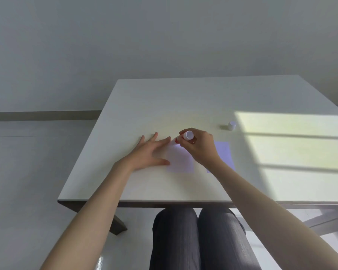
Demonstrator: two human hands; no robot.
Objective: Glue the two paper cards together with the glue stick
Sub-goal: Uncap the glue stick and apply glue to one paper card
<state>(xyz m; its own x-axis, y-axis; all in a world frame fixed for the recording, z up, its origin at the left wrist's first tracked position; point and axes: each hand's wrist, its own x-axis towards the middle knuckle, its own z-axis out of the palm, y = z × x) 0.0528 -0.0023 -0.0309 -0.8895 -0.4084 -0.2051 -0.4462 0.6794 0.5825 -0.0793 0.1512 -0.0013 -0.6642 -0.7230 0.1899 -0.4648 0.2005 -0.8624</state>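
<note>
white table against a plain pale wall, sun patch on its right side. two lilac cards lie flat near the front edge: left card and right card, side by side, apart, not yet joined. cap is off and stands far right, well clear.

right hand is clamped around the glue stick, stick tilted, tip down at the far-left corner of the left card (actual tip contact hidden by the fingers, can't confirm). left hand is flat and spread, nothing held, index tip and thumb on the card's left edge.

step in hand looks like gluing the left card. to do it well: keep the left hand pinning the edge so the paper doesn't drag, run overlapping strokes from the pinned side outward, light pressure, cover corners and edges. shift the pinning fingers off glued areas. then lay the right card on, edges aligned, press flat.
</note>
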